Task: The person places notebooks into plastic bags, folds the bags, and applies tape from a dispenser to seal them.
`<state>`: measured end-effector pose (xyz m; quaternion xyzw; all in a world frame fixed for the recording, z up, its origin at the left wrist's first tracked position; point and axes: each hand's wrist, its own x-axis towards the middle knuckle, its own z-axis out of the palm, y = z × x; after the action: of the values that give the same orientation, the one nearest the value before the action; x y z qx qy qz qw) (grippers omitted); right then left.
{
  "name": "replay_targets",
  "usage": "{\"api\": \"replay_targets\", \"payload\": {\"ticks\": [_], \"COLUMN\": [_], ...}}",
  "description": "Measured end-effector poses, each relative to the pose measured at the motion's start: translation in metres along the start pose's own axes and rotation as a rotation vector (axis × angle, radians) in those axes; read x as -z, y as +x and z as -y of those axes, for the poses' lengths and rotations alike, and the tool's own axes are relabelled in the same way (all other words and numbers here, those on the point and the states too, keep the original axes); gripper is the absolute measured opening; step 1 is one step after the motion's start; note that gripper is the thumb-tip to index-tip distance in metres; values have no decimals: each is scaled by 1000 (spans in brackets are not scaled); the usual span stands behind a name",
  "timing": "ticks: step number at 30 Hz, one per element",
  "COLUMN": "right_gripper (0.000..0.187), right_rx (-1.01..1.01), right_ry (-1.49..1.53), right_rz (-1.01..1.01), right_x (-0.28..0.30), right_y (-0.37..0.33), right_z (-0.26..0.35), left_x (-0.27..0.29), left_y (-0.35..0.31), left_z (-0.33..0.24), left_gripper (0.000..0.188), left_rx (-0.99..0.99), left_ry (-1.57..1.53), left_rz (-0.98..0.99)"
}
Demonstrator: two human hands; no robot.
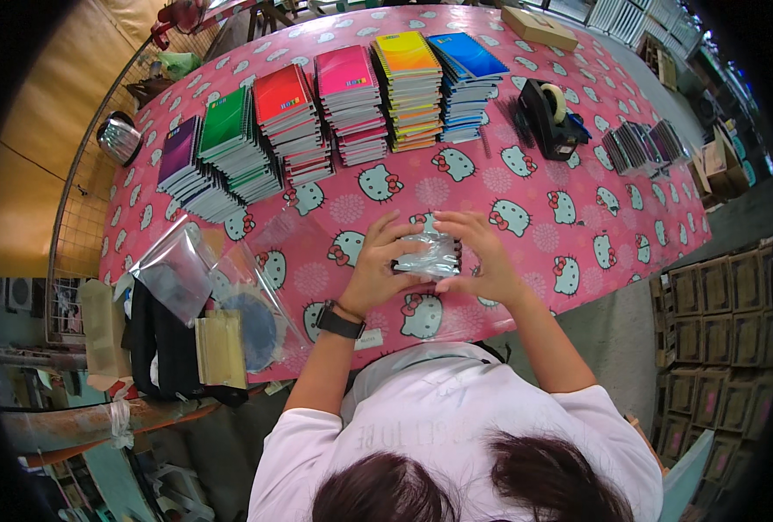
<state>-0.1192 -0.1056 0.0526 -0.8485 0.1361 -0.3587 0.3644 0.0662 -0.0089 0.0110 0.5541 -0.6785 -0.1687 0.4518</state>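
Observation:
In front of my body, a small bundle wrapped in shiny clear plastic (427, 256) sits between my hands; dark spiral binding shows at its side edges. My left hand (381, 268) curls around its left end, thumb and fingers against the wrap. At the opposite end, my right hand (484, 263) grips it between thumb below and fingers above. Glare on the plastic hides the bundle's cover. Beyond stand stacks of spiral notebooks: purple (177, 150), green (224, 123), red (283, 94), pink (345, 71), yellow (404, 54) and blue (467, 56).
A black tape dispenser (550, 126) stands at the back right, with plastic-wrapped bundles (647, 148) farther right. Clear plastic sleeves (176, 274), a black cloth item (153, 335) and a tan packet (221, 348) lie left. The pink patterned tablecloth (525, 239) covers the table.

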Motion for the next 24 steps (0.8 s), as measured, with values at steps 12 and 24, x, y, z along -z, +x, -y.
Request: {"api": "replay_targets", "payload": {"ticks": [12, 24], "right_gripper": [32, 15], "right_rx": [-210, -576], "right_ry": [-73, 293], "right_rz": [-53, 45], "right_x": [-43, -30], "right_y": [-25, 13], "right_z": [4, -14], "left_x": [-15, -26], "left_y": [-12, -41], "left_z": [-4, -38], "left_gripper": [29, 52], "left_rx": [166, -24], "left_ry": [-47, 392], "left_rz": [-285, -226]}}
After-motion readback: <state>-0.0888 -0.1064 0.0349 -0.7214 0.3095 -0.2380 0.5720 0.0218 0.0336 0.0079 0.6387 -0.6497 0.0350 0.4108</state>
